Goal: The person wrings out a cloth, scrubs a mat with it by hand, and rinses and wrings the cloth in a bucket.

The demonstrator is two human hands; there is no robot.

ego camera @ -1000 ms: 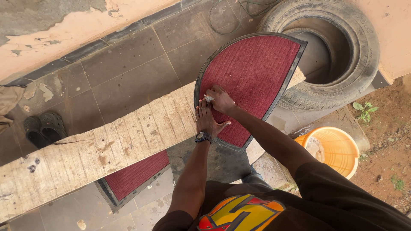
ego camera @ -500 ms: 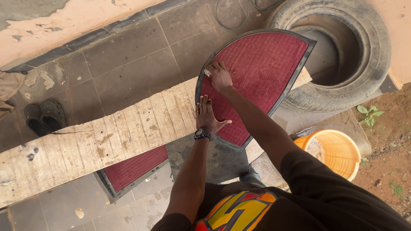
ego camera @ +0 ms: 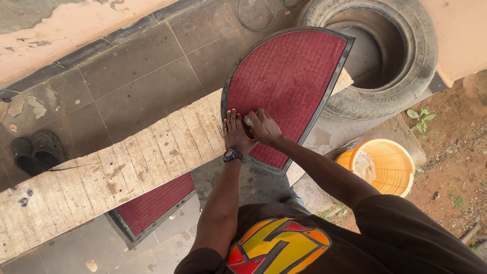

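A tiled yard, a plank (ego camera: 101, 177) across it. On the plank lies a red mat (ego camera: 289, 86) — left hand (ego camera: 236, 134) pressed flat, right hand (ego camera: 264, 127) closed on a pale scrubber (ego camera: 248, 121). Mid-scrub, it seems — the next stroke needs the mat pinned.

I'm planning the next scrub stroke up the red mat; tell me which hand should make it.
Right, probably. The right hand already grips a small pale scrubbing piece against the semicircular red doormat, while the left hand lies flat, pinning the mat's edge on the wooden plank.

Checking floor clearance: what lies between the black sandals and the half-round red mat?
In the head view, bare grey floor tiles and the long wooden plank lie between the black sandals and the half-round red mat.
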